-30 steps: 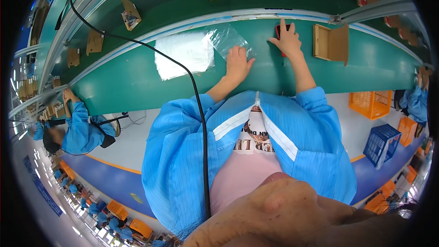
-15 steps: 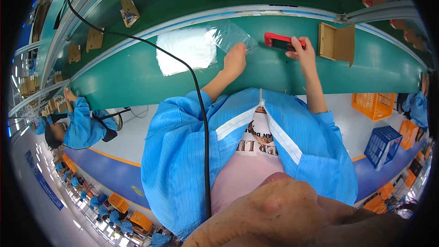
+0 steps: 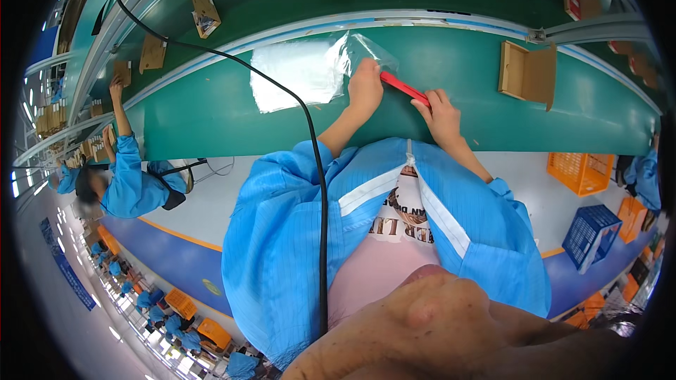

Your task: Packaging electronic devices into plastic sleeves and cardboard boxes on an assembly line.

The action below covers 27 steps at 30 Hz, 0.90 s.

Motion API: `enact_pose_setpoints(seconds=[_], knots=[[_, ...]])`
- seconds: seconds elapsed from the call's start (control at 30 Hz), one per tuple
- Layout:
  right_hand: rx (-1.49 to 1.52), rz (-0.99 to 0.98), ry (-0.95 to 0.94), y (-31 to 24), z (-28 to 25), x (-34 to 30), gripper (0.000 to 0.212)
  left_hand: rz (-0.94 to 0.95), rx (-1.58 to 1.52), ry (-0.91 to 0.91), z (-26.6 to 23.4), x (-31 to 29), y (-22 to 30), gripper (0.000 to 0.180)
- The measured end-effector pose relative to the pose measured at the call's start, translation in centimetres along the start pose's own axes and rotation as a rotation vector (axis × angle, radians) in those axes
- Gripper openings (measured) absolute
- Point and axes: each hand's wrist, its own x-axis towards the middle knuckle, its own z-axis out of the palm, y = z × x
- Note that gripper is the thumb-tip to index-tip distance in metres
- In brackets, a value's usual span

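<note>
My right hand [image 3: 442, 116] is closed on the near end of a thin red-rimmed device [image 3: 405, 89], seen almost edge-on. Its far end meets my left hand [image 3: 365, 90], beside the fingers. That left hand is closed with its fingertips at a clear plastic bag [image 3: 377, 48], which spreads out beyond them over the green bench. Just left of it lies a stack of clear plastic bags [image 3: 292, 74], bright with glare. The left fingertips are partly hidden from view.
An open cardboard box [image 3: 517, 70] stands on the green bench [image 3: 225, 123] to the right. A black cable [image 3: 310, 134] hangs across the view. Small boxes sit on the belt beyond the rail. A co-worker [image 3: 134, 176] reaches from the left. Orange crate [image 3: 581, 171] and blue crate [image 3: 591, 229] stand behind, right.
My right hand has brought the red-rimmed device leftward to my left hand and turned it edge-on. The clear bag has been drawn closer to the stack. The co-worker's arm has reached out farther.
</note>
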Motion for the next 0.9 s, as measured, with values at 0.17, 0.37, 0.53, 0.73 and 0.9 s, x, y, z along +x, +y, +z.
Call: enact_pose_setpoints(seconds=[0.17,0.37,0.53,0.73,0.9], knots=[[0.56,0.509,-0.206,-0.5,-0.5,2.1,0.036,0.493,0.127,-0.156,-2.2,-1.6,1.9,0.01],[1.156,0.846,0.057,-1.5,-1.5,1.7,0.043,0.527,-0.047,-0.216,-4.8,-1.5,7.8,0.01],[1.928,1.084,-0.281,-1.1,-1.0,2.9,0.039,0.783,-0.113,-0.388,-4.3,-2.1,9.2,0.013],[1.839,1.01,-0.113,1.1,-0.1,2.8,0.03,-0.27,-0.47,-0.352,-5.6,-2.2,7.8,0.019],[1.801,0.825,-0.328,-1.5,-3.6,3.6,0.04,-0.751,-1.437,-0.705,-2.2,0.2,3.2,0.018]])
